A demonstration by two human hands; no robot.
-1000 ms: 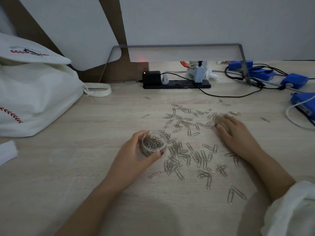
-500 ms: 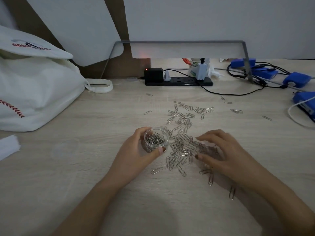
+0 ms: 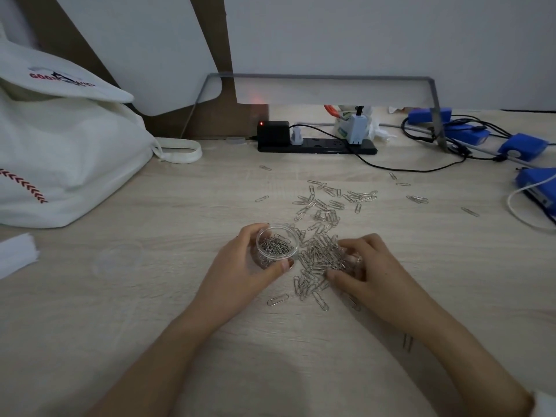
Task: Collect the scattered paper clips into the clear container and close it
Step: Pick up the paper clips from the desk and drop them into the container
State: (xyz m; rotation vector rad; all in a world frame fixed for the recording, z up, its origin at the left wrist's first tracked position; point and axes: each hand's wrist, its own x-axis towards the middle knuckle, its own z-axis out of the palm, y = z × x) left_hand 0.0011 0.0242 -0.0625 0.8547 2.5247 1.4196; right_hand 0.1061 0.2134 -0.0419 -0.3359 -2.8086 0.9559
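Head view: L hand (image 3: 240, 269) grips clear container (image 3: 276, 246); R hand (image 3: 373, 266) curled over paper clips (image 3: 316, 257), prob. pinching some.

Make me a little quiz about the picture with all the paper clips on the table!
1. Which hand holds the jar? A. left B. right C. neither
2. True or false: the jar has a lid on it.
3. Fill in: the right hand curls round a pile of ____.
Key: 1. A, the left hand grips it. 2. False, its top is open. 3. clips.
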